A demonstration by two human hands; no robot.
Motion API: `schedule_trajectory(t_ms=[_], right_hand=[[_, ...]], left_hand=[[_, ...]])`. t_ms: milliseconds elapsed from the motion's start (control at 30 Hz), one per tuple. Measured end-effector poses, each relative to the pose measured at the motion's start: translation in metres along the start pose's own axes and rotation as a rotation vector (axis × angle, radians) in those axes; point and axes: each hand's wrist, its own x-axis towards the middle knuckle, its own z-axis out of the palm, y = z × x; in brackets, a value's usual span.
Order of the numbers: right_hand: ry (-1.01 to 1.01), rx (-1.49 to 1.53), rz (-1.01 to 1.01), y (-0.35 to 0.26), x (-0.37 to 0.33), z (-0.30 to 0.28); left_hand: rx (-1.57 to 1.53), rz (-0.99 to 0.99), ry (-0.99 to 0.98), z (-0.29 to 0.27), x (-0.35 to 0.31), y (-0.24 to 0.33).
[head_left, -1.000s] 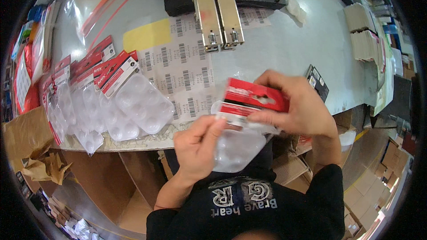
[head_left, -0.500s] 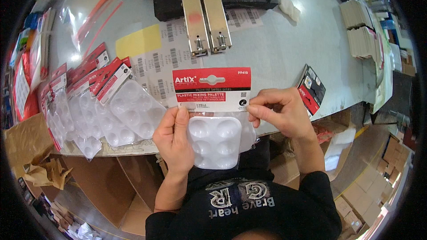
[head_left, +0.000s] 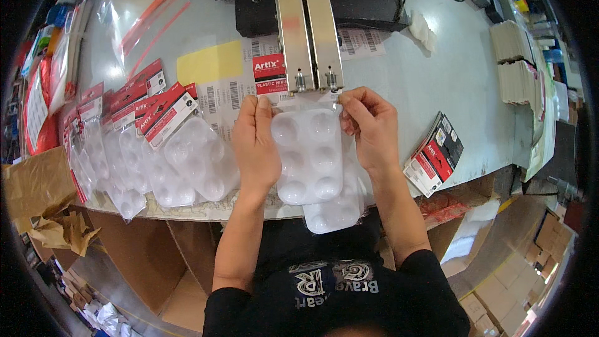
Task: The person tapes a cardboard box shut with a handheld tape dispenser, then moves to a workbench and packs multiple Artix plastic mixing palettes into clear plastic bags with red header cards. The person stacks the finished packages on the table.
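Observation:
My left hand (head_left: 257, 143) pinches the left lower corner of a red and white header card (head_left: 268, 75). On the card's right side, the fingers of my right hand (head_left: 374, 128) are pinched at its edge. Below the card hangs a white plastic paint palette (head_left: 310, 156) with round wells, in clear wrapping. Another white palette (head_left: 335, 212) shows beneath it, partly covered. The card lies under the tips of two long metal arms (head_left: 293, 31) of a black machine (head_left: 256, 15), which hide much of it.
Several bagged palettes (head_left: 206, 162) with red cards lie overlapping at the left. A small stack of header cards (head_left: 433, 156) sits at the right. Barcode label sheets (head_left: 215, 103) and a yellow paper (head_left: 209, 62) lie beneath the machine's front. Cardboard boxes (head_left: 137, 256) stand below the table edge.
Both hands have moved forward with the palette pack. Its header card has gone from in front of the machine to under the metal arms. The view has shifted slightly.

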Motion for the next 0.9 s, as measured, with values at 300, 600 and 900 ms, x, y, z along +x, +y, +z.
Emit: schedule_trajectory(t_ms=[300, 600, 900], right_hand=[[-0.006, -0.726, -0.310, -0.037, -0.018, -0.056], [0.199, -1.444, -0.297, -0.010, -0.067, -0.185], [0.256, -1.475, -0.280, -0.016, -0.080, -0.171]], left_hand=[[0.558, 0.470, 0.110, -0.047, 0.000, 0.002], [0.831, 0.310, -0.029, -0.043, -0.072, 0.008], [0.225, 0.138, -0.080, -0.010, -0.080, -0.002]])
